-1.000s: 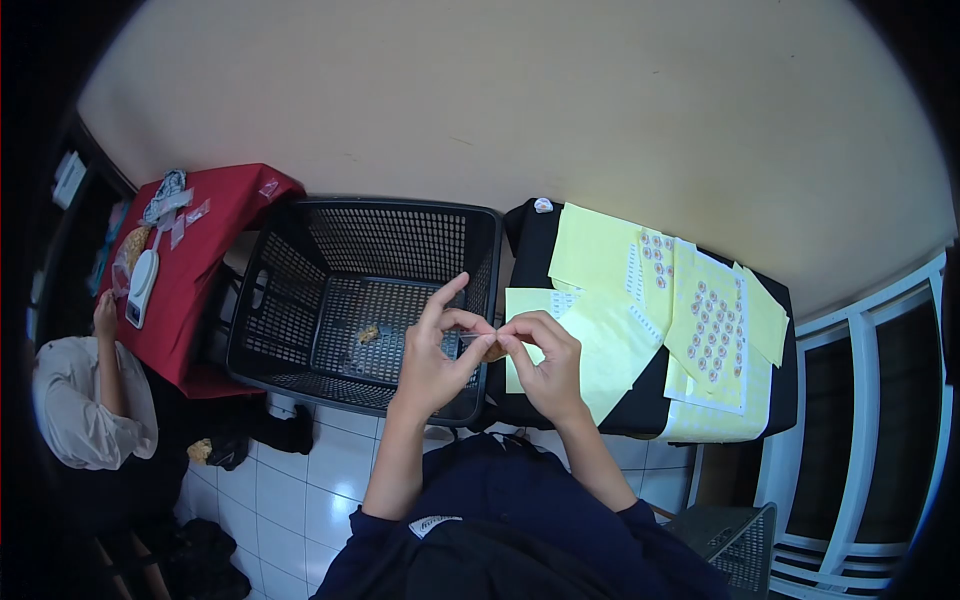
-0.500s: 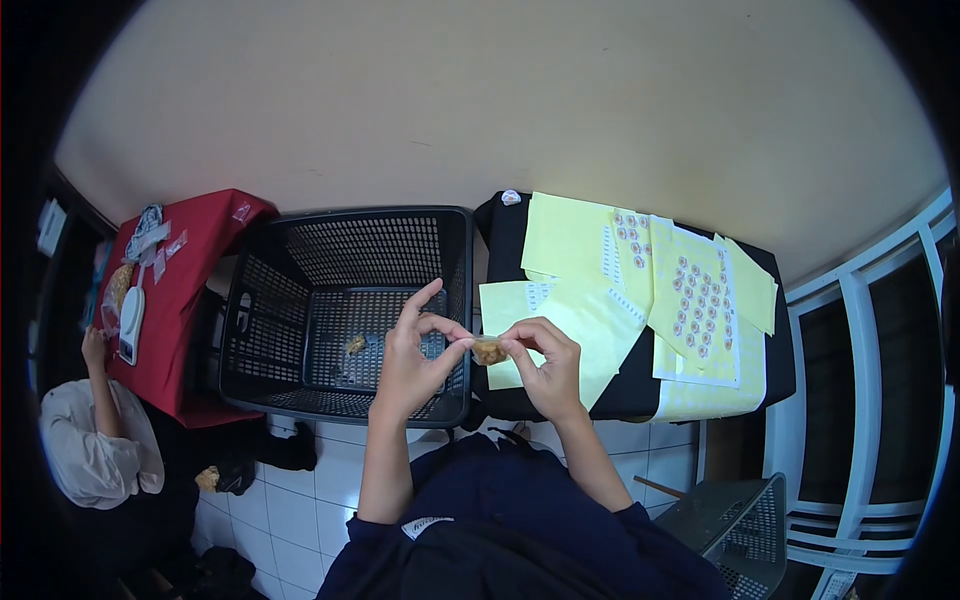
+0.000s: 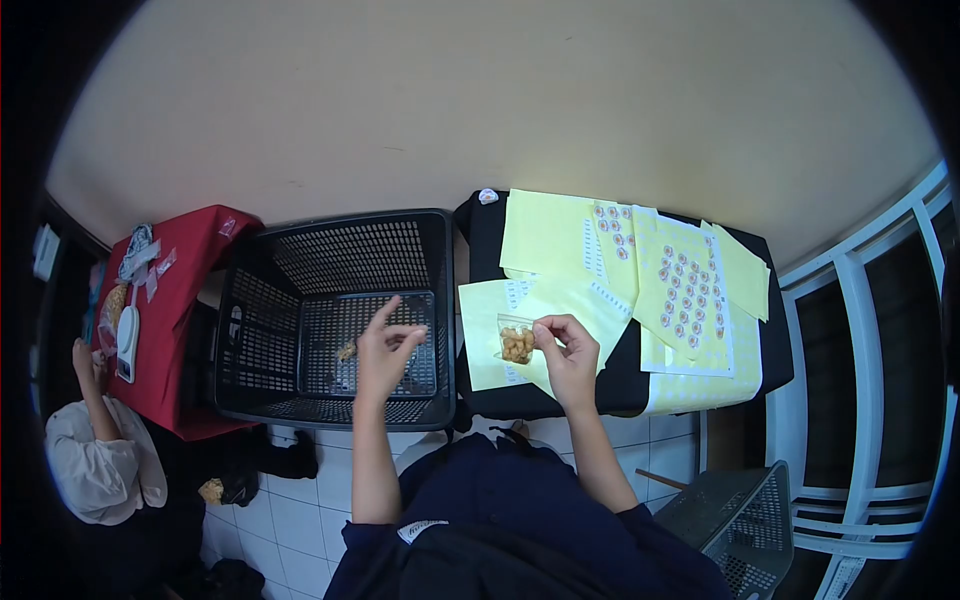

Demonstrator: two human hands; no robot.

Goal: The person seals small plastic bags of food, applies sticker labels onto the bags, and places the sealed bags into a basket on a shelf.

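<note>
Between the thumb and fingers of my right hand (image 3: 572, 362) is the edge of a small clear zip bag (image 3: 516, 341) filled with light brown snack pieces. The bag hangs above yellow sheets (image 3: 484, 365) on a black-covered table. My left hand (image 3: 382, 355) is empty, its index finger stretched out and its thumb apart from it. It hovers over a big black plastic basket (image 3: 335, 222). Inside that basket, a small packet of brownish pieces (image 3: 347, 352) lies on the bottom.
Round stickers (image 3: 690, 290) fill some of the sheets on the right. A person (image 3: 95, 460) sits at the red-covered table (image 3: 175, 330) on the left, near a white scale (image 3: 128, 345). Another dark basket (image 3: 745, 530) stands at lower right, before white railings (image 3: 860, 330).
My left hand has let go of the zip bag and moved left over the basket. My right hand now holds the bag alone, turned so its flat face shows. The view has shifted slightly.
</note>
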